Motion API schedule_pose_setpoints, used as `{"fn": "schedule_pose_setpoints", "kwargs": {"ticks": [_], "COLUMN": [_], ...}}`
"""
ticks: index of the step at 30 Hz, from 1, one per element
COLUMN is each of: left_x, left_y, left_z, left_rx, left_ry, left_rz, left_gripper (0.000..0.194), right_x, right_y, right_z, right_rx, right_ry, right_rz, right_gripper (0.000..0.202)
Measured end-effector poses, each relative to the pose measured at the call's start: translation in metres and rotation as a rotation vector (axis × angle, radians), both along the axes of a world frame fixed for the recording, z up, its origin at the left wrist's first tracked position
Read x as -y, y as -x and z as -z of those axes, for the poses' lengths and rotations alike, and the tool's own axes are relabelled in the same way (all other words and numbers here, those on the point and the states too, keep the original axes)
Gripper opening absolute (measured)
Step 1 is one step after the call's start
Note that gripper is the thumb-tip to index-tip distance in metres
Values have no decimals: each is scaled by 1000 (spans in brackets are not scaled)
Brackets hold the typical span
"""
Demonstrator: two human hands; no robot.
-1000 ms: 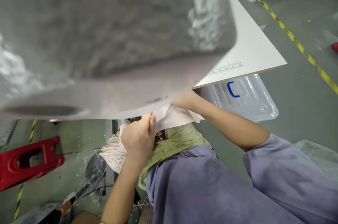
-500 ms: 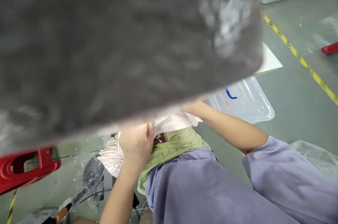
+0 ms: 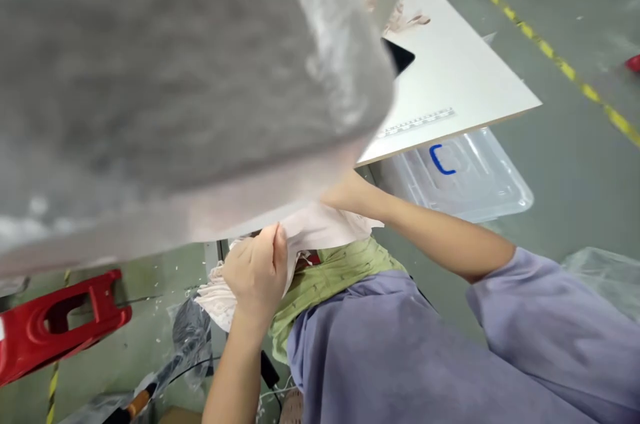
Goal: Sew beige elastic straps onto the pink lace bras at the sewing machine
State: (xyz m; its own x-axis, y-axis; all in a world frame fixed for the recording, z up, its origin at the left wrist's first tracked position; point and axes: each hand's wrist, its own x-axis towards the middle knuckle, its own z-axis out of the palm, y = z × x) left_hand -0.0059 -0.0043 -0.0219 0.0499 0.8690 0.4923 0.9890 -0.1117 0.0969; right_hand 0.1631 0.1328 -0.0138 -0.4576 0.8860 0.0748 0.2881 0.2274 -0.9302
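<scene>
Pale pink fabric [image 3: 325, 227] stretches between my two hands in front of my waist. My left hand [image 3: 257, 267] is closed, its thumb pressed to the curled fingers, and it pinches the fabric's left part. A gathered, lace-like pale pink bundle [image 3: 217, 297] hangs just beyond that wrist. My right hand [image 3: 345, 192] touches the fabric's right side; its fingers are hidden behind a large, blurred grey shape [image 3: 175, 77] close to the camera. This shape covers much of the upper left and hides whatever lies beneath it.
At the upper right, a white tabletop [image 3: 465, 64] carries a clear ruler [image 3: 417, 123] and more pink fabric pieces [image 3: 400, 17]. Below its edge sits a clear plastic box lid [image 3: 480, 177]. A red stool [image 3: 65, 324] stands at left. Green cloth [image 3: 340, 264] covers my lap.
The grey shape has shifted up and left in view, uncovering more of the white tabletop and ruler. Both hands remain at the fabric, nearly in place.
</scene>
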Motion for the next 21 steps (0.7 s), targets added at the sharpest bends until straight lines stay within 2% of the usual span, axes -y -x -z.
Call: {"fn": "schedule_pose_setpoints", "kwargs": {"ticks": [8,21], "left_x": [-2,-10], "left_y": [2,-11], "left_z": [4,-2], "left_rx": [23,-33], "left_ry": [-45,-3], "left_rz": [83,144], "left_gripper": [21,22], "right_x": [-2,-3], "right_y": [-2,-15], "right_z": [16,11], "right_rx": [-34,-37], "right_ry": [-74,-49], "right_rz": [43,20], "right_gripper": [11,16]}}
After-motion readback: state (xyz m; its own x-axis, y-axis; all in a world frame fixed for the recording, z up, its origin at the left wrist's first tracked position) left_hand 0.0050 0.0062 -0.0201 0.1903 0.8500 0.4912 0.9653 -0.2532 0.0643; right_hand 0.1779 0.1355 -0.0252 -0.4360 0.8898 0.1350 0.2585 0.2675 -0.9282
